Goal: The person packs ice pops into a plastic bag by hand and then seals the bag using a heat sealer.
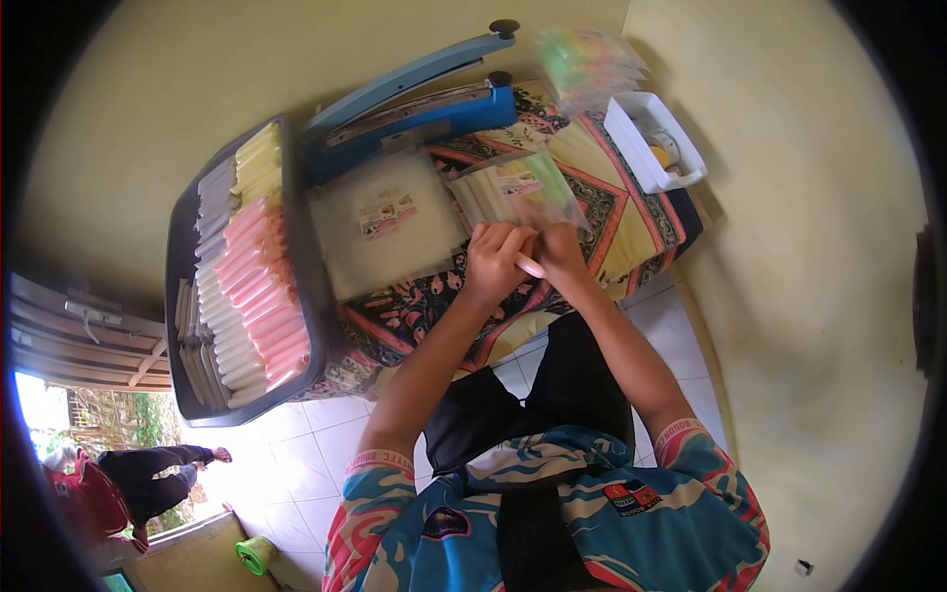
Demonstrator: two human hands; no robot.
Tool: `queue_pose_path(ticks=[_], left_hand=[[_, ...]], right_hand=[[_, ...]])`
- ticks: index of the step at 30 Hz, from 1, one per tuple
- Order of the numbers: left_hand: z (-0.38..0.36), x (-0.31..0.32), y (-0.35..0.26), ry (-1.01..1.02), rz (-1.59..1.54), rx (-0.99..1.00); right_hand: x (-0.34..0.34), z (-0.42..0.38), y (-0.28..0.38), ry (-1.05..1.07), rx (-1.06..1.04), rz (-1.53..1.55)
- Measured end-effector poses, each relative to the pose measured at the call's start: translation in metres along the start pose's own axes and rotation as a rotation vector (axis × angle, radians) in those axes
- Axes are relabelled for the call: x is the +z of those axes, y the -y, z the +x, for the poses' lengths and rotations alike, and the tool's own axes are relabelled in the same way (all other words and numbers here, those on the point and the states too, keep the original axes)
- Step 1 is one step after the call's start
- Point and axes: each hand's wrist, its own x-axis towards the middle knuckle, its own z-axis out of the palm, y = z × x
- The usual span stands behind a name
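Note:
My left hand (pixel 498 260) is closed around a pink plastic-wrapped stick (pixel 530 264), whose rounded end pokes out between my two hands. My right hand (pixel 560 253) is curled against it, its fingertips mostly hidden, so what it grips does not show. Just beyond both hands lies a clear plastic bag (pixel 518 187) with a printed label and pale and green sticks inside. Left of it, a stack of flat clear bags (pixel 387 222) with a similar label rests on the patterned cloth (pixel 607 212).
A dark tub (pixel 314 326) at the left holds rows of pink, white, yellow and greyish sticks. Behind stands a blue heat sealer (pixel 414 123) with its arm raised. Filled bags (pixel 592 69) and a white box (pixel 617 113) are at the back right. A person (pixel 128 483) is by the doorway.

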Motion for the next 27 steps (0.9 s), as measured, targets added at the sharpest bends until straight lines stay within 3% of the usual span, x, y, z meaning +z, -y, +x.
queue_pose_path(ticks=[3, 6, 9, 12, 15, 18, 21, 27], left_hand=[[-0.001, 0.002, 0.001, -0.007, 0.000, 0.003], [0.001, 0.000, 0.000, 0.001, 0.001, -0.002], [0.002, 0.000, -0.001, -0.005, -0.004, -0.005], [0.001, 0.000, -0.001, 0.000, -0.004, -0.012], [0.000, 0.000, 0.000, 0.007, -0.005, -0.014], [0.000, 0.000, 0.000, 0.009, 0.001, -0.010], [-0.001, 0.001, 0.001, 0.003, 0.000, -0.009], [0.000, 0.000, 0.000, -0.002, 0.005, -0.006]], right_hand=[[0.020, 0.009, -0.023, -0.267, -0.263, -0.073], [0.018, 0.008, -0.022, -0.186, -0.167, -0.224], [0.006, 0.009, -0.010, 0.056, 0.010, -0.286], [0.009, 0.009, -0.021, 0.069, -0.032, -0.335], [0.006, 0.010, -0.017, 0.204, 0.076, -0.406], [0.018, 0.012, -0.036, -0.039, -0.217, -0.354], [0.017, 0.011, -0.037, 0.051, -0.124, -0.314], [0.020, 0.009, -0.037, -0.020, -0.216, -0.511]])
